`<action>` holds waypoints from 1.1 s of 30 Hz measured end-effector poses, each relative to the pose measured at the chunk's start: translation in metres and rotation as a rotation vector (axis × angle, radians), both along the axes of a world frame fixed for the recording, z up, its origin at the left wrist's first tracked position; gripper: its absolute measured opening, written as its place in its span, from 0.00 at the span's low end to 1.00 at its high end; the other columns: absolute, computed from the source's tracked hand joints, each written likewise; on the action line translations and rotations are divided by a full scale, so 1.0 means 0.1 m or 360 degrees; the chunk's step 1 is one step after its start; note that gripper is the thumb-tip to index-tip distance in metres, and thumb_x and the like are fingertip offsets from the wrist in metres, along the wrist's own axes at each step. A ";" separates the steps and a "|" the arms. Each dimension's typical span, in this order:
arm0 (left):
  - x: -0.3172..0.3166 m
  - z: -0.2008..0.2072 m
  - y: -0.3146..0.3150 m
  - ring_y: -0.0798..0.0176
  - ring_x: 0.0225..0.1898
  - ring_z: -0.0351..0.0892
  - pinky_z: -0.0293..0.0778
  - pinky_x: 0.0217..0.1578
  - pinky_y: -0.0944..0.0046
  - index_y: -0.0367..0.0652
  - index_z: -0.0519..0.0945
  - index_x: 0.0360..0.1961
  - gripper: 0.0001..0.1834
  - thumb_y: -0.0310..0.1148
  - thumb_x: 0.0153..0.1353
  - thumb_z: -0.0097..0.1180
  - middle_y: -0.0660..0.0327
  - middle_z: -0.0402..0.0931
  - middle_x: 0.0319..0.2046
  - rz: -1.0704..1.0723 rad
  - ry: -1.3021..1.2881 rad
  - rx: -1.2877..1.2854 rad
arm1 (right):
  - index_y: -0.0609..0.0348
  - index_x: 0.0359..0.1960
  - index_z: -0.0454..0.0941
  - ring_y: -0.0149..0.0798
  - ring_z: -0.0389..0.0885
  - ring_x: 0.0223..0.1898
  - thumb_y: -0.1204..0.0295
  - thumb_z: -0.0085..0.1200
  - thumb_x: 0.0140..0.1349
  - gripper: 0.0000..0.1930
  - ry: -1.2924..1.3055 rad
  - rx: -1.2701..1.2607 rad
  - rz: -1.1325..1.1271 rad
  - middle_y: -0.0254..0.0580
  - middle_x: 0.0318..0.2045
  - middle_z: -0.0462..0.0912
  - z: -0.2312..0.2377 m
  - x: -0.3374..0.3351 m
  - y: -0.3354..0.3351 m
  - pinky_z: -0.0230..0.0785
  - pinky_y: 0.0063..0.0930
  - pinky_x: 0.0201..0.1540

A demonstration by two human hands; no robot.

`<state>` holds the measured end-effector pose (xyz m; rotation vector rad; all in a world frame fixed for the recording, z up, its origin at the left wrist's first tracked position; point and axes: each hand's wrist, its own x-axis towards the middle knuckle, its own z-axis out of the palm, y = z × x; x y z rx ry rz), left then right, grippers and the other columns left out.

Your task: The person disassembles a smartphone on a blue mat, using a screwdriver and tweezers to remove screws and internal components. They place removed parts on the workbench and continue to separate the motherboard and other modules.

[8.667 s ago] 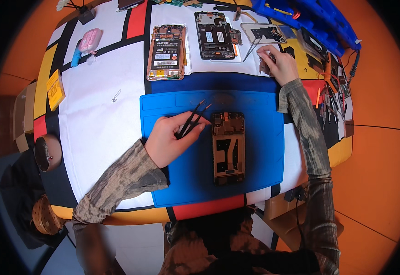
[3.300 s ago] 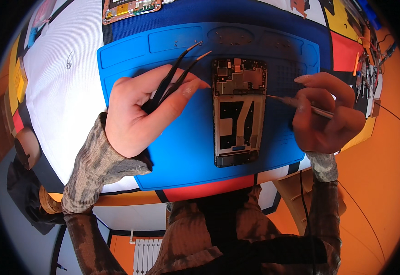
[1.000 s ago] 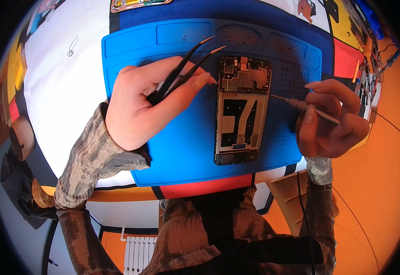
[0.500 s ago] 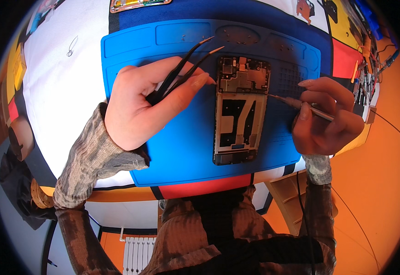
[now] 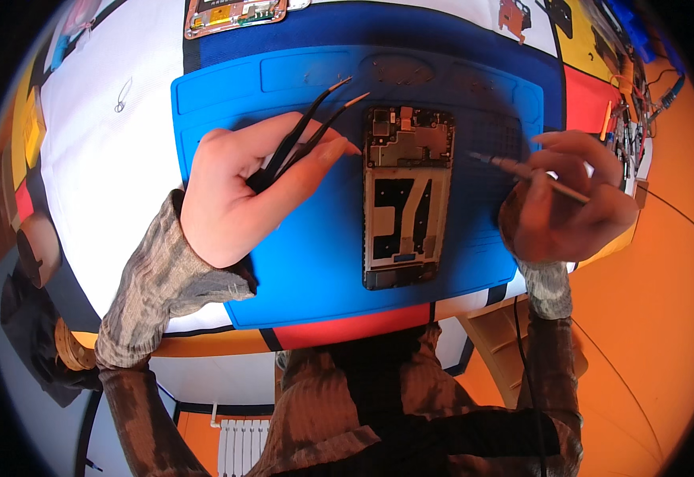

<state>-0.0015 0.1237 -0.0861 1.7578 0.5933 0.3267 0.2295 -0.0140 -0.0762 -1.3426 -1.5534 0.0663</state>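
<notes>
An opened phone (image 5: 407, 199) lies lengthwise on a blue repair mat (image 5: 299, 270), its circuit board (image 5: 412, 141) bare at the far end. My left hand (image 5: 251, 187) is closed round black tweezers (image 5: 303, 131); their tips stand apart with nothing between them, just left of the board. A fingertip of that hand comes close to the phone's left edge. Right of the phone, my right hand (image 5: 569, 195) grips a thin screwdriver (image 5: 525, 169). Its tip, blurred, points at the phone but stays apart from it.
Tiny parts lie in the mat's far recesses (image 5: 398, 71). Beyond the mat are another opened device (image 5: 235, 14) and a copper-coloured part (image 5: 514, 20). A wire loop (image 5: 123, 95) lies at left. Assorted tools (image 5: 629, 147) crowd the table's right edge.
The screwdriver tip has drawn away from the phone's right edge, moving right. The mat and phone appear shifted slightly left and down in view. Both hands keep their tools.
</notes>
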 end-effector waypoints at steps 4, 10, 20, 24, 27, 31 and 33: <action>0.00 0.03 0.00 0.79 0.13 0.65 0.58 0.14 0.77 0.35 0.79 0.36 0.08 0.26 0.58 0.51 0.66 0.73 0.15 -0.0007 0.0056 -0.0081 | 0.58 0.31 0.48 0.37 0.77 0.25 0.88 0.47 0.53 0.18 0.0148 0.0196 -0.0408 0.68 0.40 0.69 -0.08 0.09 0.12 0.76 0.27 0.26; 0.01 0.06 0.00 0.79 0.13 0.65 0.58 0.14 0.77 0.35 0.78 0.36 0.08 0.27 0.59 0.50 0.68 0.71 0.13 0.0006 0.0108 -0.0093 | 0.57 0.32 0.50 0.32 0.74 0.29 0.88 0.45 0.54 0.16 0.0148 0.0143 -0.0277 0.64 0.43 0.68 -0.25 0.31 0.21 0.75 0.25 0.32; 0.02 0.08 0.00 0.79 0.13 0.67 0.59 0.14 0.78 0.35 0.78 0.37 0.09 0.27 0.60 0.49 0.68 0.71 0.14 -0.0004 0.0112 -0.0154 | 0.57 0.33 0.51 0.27 0.72 0.28 0.86 0.46 0.52 0.16 0.0158 0.0131 -0.0272 0.59 0.43 0.69 -0.22 0.31 0.20 0.74 0.23 0.37; 0.02 0.09 0.00 0.79 0.13 0.67 0.60 0.14 0.78 0.35 0.78 0.38 0.09 0.27 0.60 0.49 0.68 0.71 0.14 -0.0011 0.0140 -0.0153 | 0.57 0.33 0.51 0.27 0.72 0.26 0.86 0.46 0.52 0.17 0.0279 0.0192 -0.0218 0.60 0.43 0.69 -0.21 0.30 0.18 0.74 0.23 0.36; 0.02 0.09 -0.01 0.79 0.13 0.66 0.60 0.14 0.77 0.36 0.78 0.38 0.09 0.27 0.60 0.49 0.69 0.70 0.13 -0.0002 0.0126 -0.0135 | 0.57 0.33 0.51 0.26 0.72 0.26 0.87 0.46 0.52 0.17 0.0369 0.0214 -0.0206 0.59 0.42 0.69 -0.21 0.31 0.18 0.74 0.22 0.35; 0.03 0.11 -0.02 0.79 0.14 0.65 0.61 0.14 0.77 0.36 0.79 0.38 0.09 0.28 0.61 0.50 0.70 0.69 0.13 0.0024 0.0149 -0.0176 | 0.58 0.33 0.53 0.24 0.71 0.25 0.89 0.48 0.52 0.18 0.0336 0.0199 -0.0339 0.54 0.41 0.70 -0.22 0.33 0.22 0.72 0.17 0.32; 0.03 0.12 -0.02 0.79 0.14 0.66 0.62 0.14 0.77 0.36 0.79 0.38 0.09 0.28 0.61 0.50 0.69 0.71 0.15 0.0032 0.0171 -0.0200 | 0.58 0.33 0.53 0.23 0.70 0.24 0.89 0.50 0.52 0.18 0.0393 0.0147 -0.0376 0.51 0.40 0.71 -0.23 0.34 0.23 0.69 0.14 0.29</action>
